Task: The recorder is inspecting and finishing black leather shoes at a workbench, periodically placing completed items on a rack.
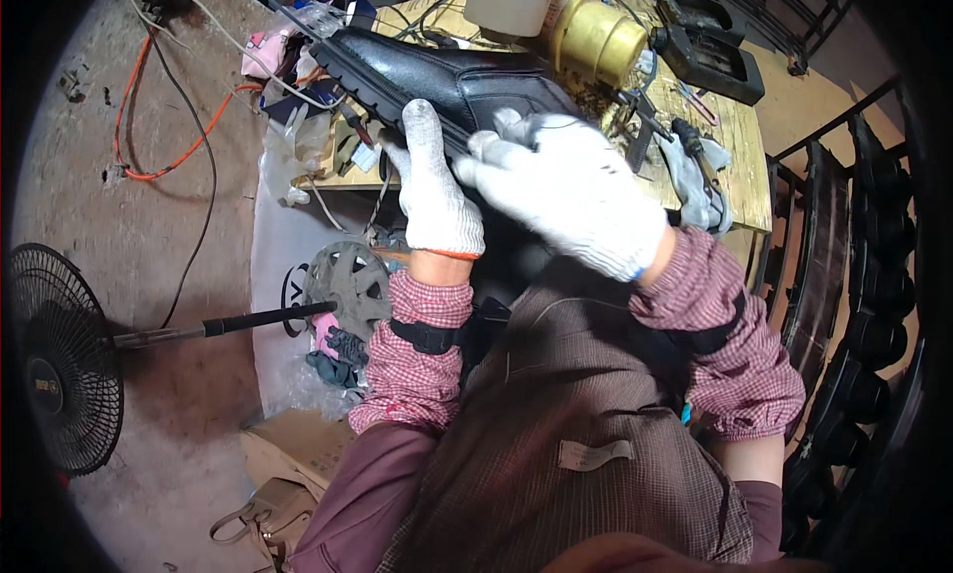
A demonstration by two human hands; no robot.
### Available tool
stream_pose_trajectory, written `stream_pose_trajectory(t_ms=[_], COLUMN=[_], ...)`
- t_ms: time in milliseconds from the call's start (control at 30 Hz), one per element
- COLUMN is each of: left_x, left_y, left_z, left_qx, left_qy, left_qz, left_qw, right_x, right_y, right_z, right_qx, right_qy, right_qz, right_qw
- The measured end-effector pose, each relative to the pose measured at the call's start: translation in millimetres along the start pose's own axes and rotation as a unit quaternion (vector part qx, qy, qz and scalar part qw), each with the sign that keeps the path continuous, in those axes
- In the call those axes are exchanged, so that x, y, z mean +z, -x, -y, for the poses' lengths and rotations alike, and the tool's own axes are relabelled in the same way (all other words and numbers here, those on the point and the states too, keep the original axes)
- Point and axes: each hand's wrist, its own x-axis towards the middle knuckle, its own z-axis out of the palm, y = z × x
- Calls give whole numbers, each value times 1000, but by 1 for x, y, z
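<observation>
A black leather shoe (407,71) with a thick ridged sole lies on its side at the near edge of the workbench, its toe toward the upper left. White knit gloves cover both hands. My left hand (437,191) grips the shoe's sole edge, one finger stretched up along it. Close beside it, my right hand (576,181) bends its fingers inward near the heel end and covers part of the shoe. Whatever its fingertips may hold is hidden, and they are slightly blurred.
On the wooden workbench (745,191) stand a yellow cylindrical machine part (601,37), black holders (710,62) and a grey rag (690,181) with a tool on it. A fan (65,359) stands at left, an orange cable (169,174) on the floor. Black racks (864,235) line the right.
</observation>
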Motion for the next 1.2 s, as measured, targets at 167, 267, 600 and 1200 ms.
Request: stream_pose_trajectory(t_ms=[167, 267, 600, 1200], left_x=[-27, -23, -72, -85], left_y=[4, -14, -17, -94], left_z=[-25, -29, 89, 91], left_qx=[54, -42, -229, -288], left_qy=[-158, 40, 171, 543], left_qz=[-63, -94, 134, 396], left_qw=[984, 994, 949, 682], right_x=[-16, -43, -98, -103], right_y=[77, 146, 196, 201], right_z=[26, 35, 78, 69], right_qx=[103, 219, 493, 464], right_qy=[-39, -174, -119, -89], right_qz=[378, 511, 104, 131], right_qw=[919, 813, 856, 872])
